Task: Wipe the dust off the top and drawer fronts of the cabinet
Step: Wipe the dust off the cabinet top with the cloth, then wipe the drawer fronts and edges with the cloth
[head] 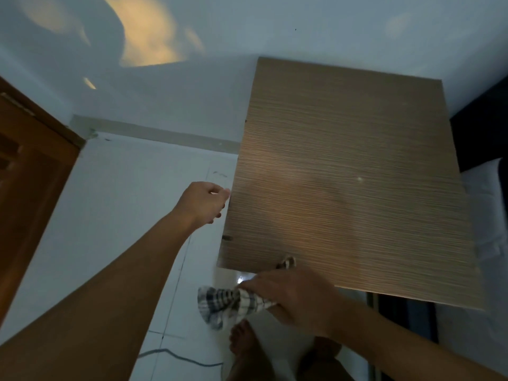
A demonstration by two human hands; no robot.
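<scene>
The cabinet's top (349,174) is a light wood-grain panel seen from above, filling the right half of the view. My right hand (294,295) is at its near front edge, shut on a black-and-white checked cloth (228,303) that hangs out to the left below the edge. A small corner of the cloth pokes up over the panel's edge. My left hand (203,202) hovers beside the cabinet's left edge with its fingers curled and nothing in it; whether it touches the edge is unclear. The drawer fronts are hidden under the top.
White floor tiles (123,202) lie left of the cabinet, with a grey cable (178,357) near my bare feet (244,342). A brown wooden door (30,174) stands at the far left. A bed with white bedding (486,204) and a dark headboard borders the cabinet's right side.
</scene>
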